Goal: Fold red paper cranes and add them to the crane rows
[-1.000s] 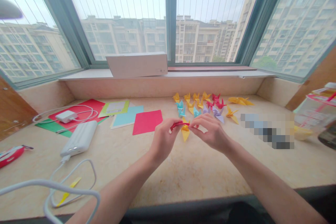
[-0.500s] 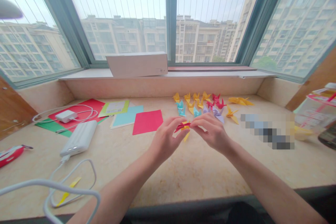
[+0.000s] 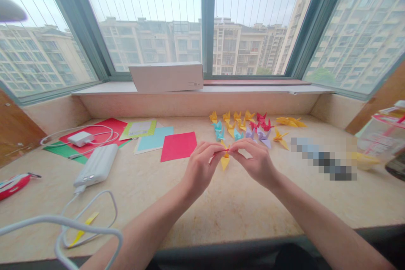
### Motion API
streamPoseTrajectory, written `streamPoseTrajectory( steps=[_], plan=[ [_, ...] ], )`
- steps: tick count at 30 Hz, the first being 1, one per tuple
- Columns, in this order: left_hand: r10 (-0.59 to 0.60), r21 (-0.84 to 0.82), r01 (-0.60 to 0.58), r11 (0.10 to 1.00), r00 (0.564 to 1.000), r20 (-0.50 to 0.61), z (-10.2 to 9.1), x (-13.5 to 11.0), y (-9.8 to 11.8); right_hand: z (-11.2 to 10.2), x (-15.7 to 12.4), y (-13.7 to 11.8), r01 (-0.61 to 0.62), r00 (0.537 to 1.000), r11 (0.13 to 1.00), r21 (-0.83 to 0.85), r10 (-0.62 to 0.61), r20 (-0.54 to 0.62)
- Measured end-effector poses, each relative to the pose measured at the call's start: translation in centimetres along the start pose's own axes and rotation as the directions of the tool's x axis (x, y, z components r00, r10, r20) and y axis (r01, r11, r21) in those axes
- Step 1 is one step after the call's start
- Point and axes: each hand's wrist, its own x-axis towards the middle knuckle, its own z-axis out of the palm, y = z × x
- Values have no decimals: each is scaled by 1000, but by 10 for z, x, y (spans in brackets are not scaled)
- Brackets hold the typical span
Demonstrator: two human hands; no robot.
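Note:
Between my fingertips is a small folded red paper (image 3: 227,150), mostly covered by the fingers. My left hand (image 3: 204,164) pinches its left end, and my right hand (image 3: 253,160) pinches the right end. The two hands nearly meet above the stone counter. Just behind and below the pinch lies a yellow folded paper piece (image 3: 225,162), partly hidden. Beyond the hands stand rows of paper cranes in yellow, blue, red and purple, among them a purple crane (image 3: 263,136) and a blue crane (image 3: 219,130).
Flat red paper (image 3: 179,147) and blue paper (image 3: 156,138) lie left of my hands. Farther left are a white power bank (image 3: 96,164), a looped cable (image 3: 91,228) and a charger (image 3: 80,138). A plastic cup (image 3: 381,133) stands right. A white box (image 3: 167,78) rests on the sill.
My hands have drawn closer together around the red paper, and less of it shows. More of the yellow piece behind them is visible.

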Motion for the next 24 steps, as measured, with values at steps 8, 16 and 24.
streamPoseTrajectory(
  steps=[8,16,24],
  plan=[
    [29,33,-28,999,999,-26,0,-1,0,3,0,-1,-129,992,991,23,129,6],
    [30,49,-30,998,1000,-4,0,-2,0,1,1,-4,-89,996,996,17,89,6],
    [22,67,-24,997,999,35,1,-1,-1,1,1,-4,-100,995,995,30,101,-3]
  ],
)
